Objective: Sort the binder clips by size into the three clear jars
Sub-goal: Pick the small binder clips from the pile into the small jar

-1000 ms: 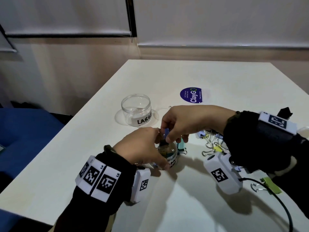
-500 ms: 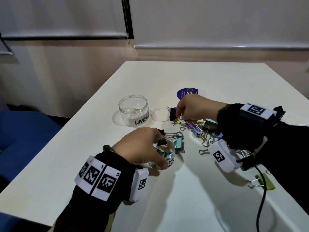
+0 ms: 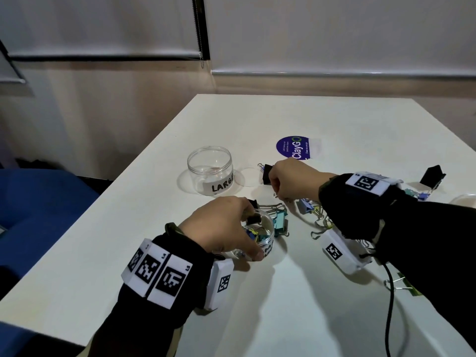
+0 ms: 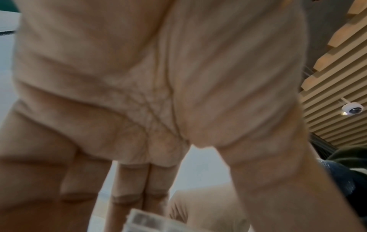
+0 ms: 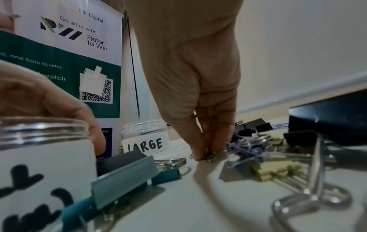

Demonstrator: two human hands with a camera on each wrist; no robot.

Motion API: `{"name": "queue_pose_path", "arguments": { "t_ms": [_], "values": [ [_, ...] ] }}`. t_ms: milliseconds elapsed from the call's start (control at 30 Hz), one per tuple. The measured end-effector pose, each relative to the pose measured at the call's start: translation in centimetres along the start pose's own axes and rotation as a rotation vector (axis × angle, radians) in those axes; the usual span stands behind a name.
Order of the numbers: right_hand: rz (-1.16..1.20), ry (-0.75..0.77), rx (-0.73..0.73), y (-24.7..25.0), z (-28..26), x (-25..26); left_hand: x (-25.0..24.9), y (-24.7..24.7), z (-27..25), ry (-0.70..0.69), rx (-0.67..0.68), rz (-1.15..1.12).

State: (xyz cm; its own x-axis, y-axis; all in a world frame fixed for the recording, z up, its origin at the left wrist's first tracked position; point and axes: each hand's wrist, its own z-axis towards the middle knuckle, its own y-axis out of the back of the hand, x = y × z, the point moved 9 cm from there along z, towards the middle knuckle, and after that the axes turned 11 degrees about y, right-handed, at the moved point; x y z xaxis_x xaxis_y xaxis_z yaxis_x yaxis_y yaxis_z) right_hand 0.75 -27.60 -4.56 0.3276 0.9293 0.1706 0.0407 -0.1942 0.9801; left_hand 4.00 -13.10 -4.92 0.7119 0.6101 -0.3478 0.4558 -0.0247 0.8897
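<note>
While the left hand (image 3: 226, 228) curls round the near jar (image 3: 265, 243), thumb on one side of its wall and fingertips on the far rim, the right hand (image 3: 291, 181) reaches down among the loose clips on the white table (image 3: 334, 119). From the right wrist view its thumb and fingers are drawn together at the tips, pinching a very small dark clip (image 5: 209, 154) right at the tabletop; I can't tell whether it has left the surface yet.

As for progress, I'd say the sorting is barely begun. The near jar, with a handwritten label I can't read in full, has a handful of little coloured clips in the bottom. The jar marked LARGE (image 3: 210, 171) stands further back, near the table's left edge, and looks to hold no clips at all. A curved clear edge at the far right of the head view may be the third jar, though too little of it shows to be sure.

Plenty is left: a teal clip (image 3: 279, 224) lies just beside the near jar, a black clip (image 3: 266, 173) sits just past the right hand's knuckles, a tangle of purple, yellow and wire-handled clips (image 3: 313, 213) lies under the right forearm, another black clip (image 3: 432, 176) stands well off to the right, and a green one (image 3: 409, 287) lies by the cable. A purple ClayGo sticker (image 3: 296, 148) is stuck further up the table.
</note>
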Motion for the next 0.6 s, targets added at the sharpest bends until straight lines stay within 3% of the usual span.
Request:
{"name": "queue_pose_path", "arguments": {
  "t_ms": [167,333,600],
  "values": [
    [0.077,-0.04,0.001,0.1,-0.2,-0.5,-0.1,0.0,0.0,-0.008,0.0,0.016],
    [0.189,-0.116,-0.129,2.7,0.2,-2.2,-0.1,0.0,0.0,-0.004,0.005,0.015],
    [0.091,-0.139,-0.005,1.0,1.7,-3.7,0.0,-0.1,0.0,0.002,0.016,0.011]
  ]
}}
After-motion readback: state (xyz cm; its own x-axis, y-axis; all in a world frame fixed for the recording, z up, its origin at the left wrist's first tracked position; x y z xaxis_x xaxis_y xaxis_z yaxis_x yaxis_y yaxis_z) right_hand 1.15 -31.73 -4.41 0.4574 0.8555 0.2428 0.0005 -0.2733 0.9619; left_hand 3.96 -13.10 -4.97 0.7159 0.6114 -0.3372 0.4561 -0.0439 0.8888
